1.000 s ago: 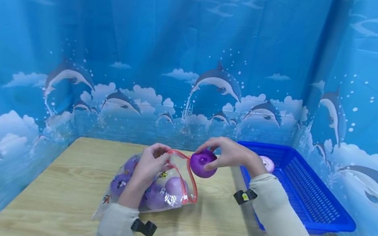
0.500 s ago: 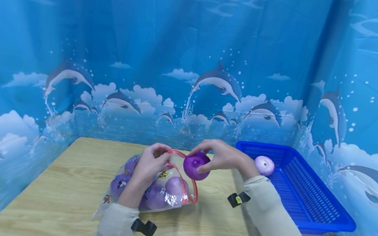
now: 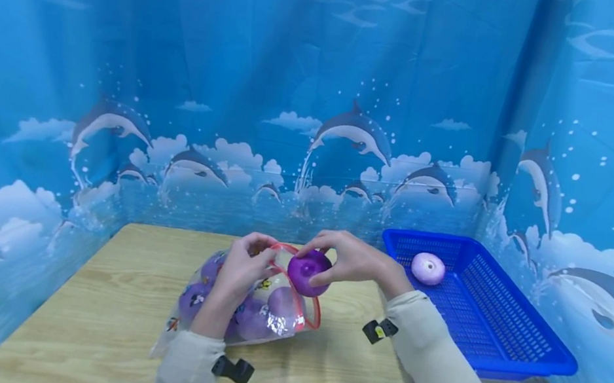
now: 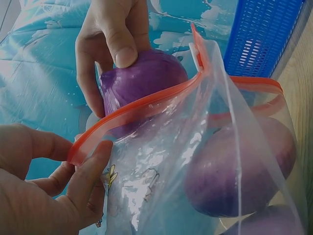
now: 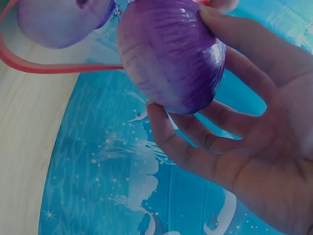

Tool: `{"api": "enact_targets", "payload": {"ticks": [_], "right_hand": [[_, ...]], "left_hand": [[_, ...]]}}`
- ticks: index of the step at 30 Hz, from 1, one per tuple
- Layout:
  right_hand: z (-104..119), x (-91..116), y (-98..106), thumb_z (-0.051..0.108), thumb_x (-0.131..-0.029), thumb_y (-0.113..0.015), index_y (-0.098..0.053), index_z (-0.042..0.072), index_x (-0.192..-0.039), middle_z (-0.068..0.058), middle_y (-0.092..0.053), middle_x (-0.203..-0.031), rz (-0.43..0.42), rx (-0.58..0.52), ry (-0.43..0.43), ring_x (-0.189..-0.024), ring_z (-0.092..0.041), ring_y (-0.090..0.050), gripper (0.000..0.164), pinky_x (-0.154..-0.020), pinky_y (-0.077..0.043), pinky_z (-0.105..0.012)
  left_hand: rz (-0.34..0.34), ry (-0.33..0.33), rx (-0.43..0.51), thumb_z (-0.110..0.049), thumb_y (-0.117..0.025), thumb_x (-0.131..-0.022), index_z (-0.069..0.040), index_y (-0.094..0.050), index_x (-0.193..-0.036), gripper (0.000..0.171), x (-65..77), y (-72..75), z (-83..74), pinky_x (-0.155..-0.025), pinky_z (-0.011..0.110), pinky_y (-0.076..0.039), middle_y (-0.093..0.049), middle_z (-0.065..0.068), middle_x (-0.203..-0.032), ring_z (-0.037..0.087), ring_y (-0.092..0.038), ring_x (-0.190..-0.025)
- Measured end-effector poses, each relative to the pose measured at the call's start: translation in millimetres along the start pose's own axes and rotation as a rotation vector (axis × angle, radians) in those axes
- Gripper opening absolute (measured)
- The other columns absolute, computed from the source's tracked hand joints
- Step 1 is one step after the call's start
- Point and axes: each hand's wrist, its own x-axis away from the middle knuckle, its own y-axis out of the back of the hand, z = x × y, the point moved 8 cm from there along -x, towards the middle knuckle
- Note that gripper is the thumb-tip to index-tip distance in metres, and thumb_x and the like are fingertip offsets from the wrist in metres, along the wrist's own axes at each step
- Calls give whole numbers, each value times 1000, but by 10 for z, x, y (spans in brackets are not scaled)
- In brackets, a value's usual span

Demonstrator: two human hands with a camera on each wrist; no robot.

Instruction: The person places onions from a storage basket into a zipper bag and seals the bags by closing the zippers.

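A purple onion (image 3: 309, 272) is gripped by my right hand (image 3: 355, 261), thumb on one side and fingers on the other, right at the mouth of a clear zip bag (image 4: 146, 181). My left hand (image 3: 242, 268) pinches the bag's red zip edge (image 4: 142, 103) between thumb and fingers, and the mouth gapes toward the right. Inside the bag lie several purple onions (image 4: 244, 169), seen through the printed plastic. In the right wrist view the held onion (image 5: 171, 54) overlaps the red edge. How far it reaches into the bag is hard to tell.
A blue plastic basket (image 3: 503, 313) stands on the right of the wooden table (image 3: 107, 294), with one pale purple onion (image 3: 428, 269) in its far left corner. Behind the table hangs a blue dolphin-print curtain (image 3: 299, 84).
My right hand has carried the onion leftward and slightly down from beside the bag to its mouth. The left hand has kept its hold on the zip edge.
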Motion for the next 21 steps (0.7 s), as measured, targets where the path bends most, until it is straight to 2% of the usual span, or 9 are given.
{"api": "enact_targets", "payload": {"ticks": [7, 14, 21], "right_hand": [[-9, -31, -79, 31, -86, -84, -69, 21, -133, -3, -67, -126, -32, 16, -11, -115, -20, -61, 50, -87, -60, -24], [-39, -55, -160, 28, -86, -84, -69, 21, -133, -7, -60, -127, -86, 6, -38, -113, -23, -59, 49, -85, -62, -28], [-54, -69, -237, 29, -88, -82, -68, 24, -135, -9, -53, -131, -112, -5, -92, -115, -24, -57, 49, -89, -62, -34]], "left_hand": [[5, -6, -3, -7, -59, -101, -1, -65, -117, 18, 8, -1, -10, -82, 31, -67, -61, 18, -113, 24, -64, -92], [19, -17, 3, -9, -59, -103, 0, -65, -117, 18, 17, -1, -5, -84, 32, -67, -61, 18, -112, 19, -63, -88], [25, -20, 4, -9, -59, -103, -1, -65, -117, 17, 20, 0, -7, -84, 31, -66, -62, 18, -111, 20, -64, -89]]}}
